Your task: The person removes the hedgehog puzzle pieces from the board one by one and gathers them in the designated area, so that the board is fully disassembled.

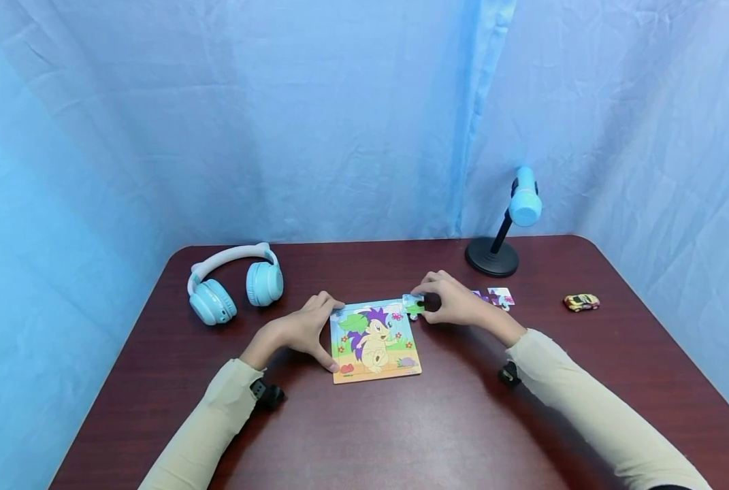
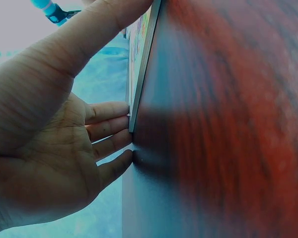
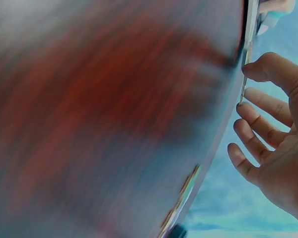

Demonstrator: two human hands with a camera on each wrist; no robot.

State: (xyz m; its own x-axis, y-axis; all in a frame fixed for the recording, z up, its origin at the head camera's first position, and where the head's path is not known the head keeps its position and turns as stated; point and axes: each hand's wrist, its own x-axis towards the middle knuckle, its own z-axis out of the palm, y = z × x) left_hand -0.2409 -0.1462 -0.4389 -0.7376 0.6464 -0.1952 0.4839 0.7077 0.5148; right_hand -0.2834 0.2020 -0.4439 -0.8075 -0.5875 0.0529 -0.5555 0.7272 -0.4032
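A square puzzle board (image 1: 373,344) with a purple-spined hedgehog picture lies flat on the table. My left hand (image 1: 305,330) rests along its left side, fingers fairly straight, with the thumb at the lower left corner and fingertips at the upper left. In the left wrist view, the fingertips of the left hand (image 2: 59,144) touch the board's edge (image 2: 145,64). My right hand (image 1: 456,301) pinches a puzzle piece (image 1: 410,303) between thumb and fingers at the board's upper right corner. In the right wrist view, the right hand (image 3: 283,129) holds that thin piece (image 3: 243,91) edge-on.
More puzzle pieces (image 1: 501,297) lie right of the right hand, partly hidden by it. Light-blue headphones (image 1: 235,282) sit at the back left. A blue microphone on a black stand (image 1: 491,257) stands at the back right, and a toy car (image 1: 581,302) is near the right edge.
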